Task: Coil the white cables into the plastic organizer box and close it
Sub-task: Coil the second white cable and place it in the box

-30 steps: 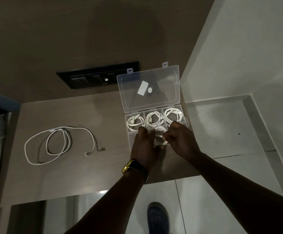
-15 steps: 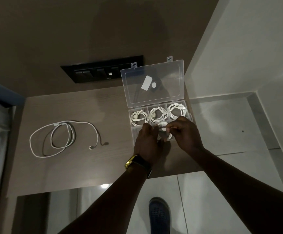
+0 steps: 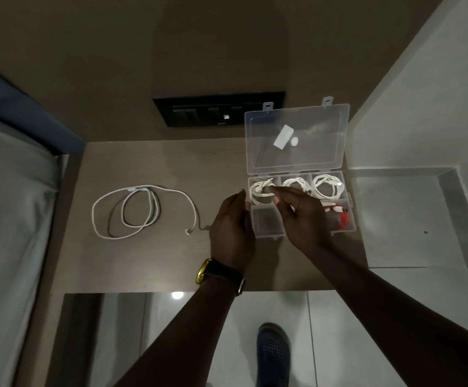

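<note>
Two hands were up over the table (image 3: pixel 132 263), and neither grip had anything in it. My left hand (image 3: pixel 231 224) hung just off the box's near-left corner, fingers loosely curved and apart, empty, turned toward the side where the loose cable lay; I judged it was placed to go that way next. My right hand (image 3: pixel 301 216) hovered above the middle of the plastic organizer box (image 3: pixel 266 231), thumb and forefinger nearly pinched but closed on nothing I could make out. It covered the near-middle compartment, so I could not tell what sat under it.

The box stood at the right of the table, close to its right edge. Its near-left compartment (image 3: pixel 266 219) looked bare, likely kept free for the last cable. The near-right one held a red cable (image 3: pixel 340 216) with a white tag. Farther back, the three far compartments each carried a coiled white cable (image 3: pixel 326 187), wound tight enough to stay inside its walls.

Well to the left, apart from the box, the remaining white cable (image 3: pixel 140 210) lay in wide loose loops with a dark cable (image 3: pixel 111 219) tangled through it; too sprawling to fit as it was, it needed separating and coiling.

The clear lid (image 3: pixel 297 138) stood open, propped back toward the wall, so the compartments stayed reachable. Beyond it, a black switch panel (image 3: pixel 218 113) sat in the wall. Closing was not yet due.
</note>
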Demonstrator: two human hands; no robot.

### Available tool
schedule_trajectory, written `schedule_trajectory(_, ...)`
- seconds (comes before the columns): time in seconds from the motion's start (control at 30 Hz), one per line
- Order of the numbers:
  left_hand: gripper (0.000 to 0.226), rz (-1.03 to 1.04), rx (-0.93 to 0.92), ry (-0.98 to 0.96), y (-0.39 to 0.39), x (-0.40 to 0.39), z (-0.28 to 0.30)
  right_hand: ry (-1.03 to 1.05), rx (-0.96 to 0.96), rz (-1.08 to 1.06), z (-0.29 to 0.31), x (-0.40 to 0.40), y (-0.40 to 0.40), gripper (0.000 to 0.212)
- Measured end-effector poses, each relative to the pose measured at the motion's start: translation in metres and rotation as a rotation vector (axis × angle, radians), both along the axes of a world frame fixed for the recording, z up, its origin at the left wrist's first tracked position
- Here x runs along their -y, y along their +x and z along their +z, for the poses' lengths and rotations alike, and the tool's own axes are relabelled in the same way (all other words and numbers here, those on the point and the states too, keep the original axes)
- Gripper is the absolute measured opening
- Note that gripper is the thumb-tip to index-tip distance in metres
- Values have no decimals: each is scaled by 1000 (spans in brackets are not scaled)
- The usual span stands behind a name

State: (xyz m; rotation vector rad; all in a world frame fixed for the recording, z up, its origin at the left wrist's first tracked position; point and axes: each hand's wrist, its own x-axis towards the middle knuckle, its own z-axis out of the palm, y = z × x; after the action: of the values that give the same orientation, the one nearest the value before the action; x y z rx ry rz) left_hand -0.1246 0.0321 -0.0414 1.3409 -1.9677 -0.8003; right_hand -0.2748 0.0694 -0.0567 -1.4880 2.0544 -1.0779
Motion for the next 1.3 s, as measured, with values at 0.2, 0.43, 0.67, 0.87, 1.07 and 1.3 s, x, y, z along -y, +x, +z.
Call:
schedule_trajectory(0.2,37,69,130,0,52,24,2,33,23,127,3,33,52,27)
schedule_trajectory(0.43,31,107,360,158,92,41,-10,91,1,276,-2,57,102,30)
schedule_trajectory(0.67,24,156,534,760,97,64,-22,201,-3,391,-10,65,116,41)
schedule_trajectory(0.87,24,99,49,1240,108,68,-13,342,-81,588,-15,65,117,42)
schedule_trajectory(1.07,25,91,-1009,1517,136,74,31,222,52,501,-13,77,109,24)
schedule_trajectory(1.3,29,-78,-1570,1128,131,88,65,252,813,190,12,89,138,20)
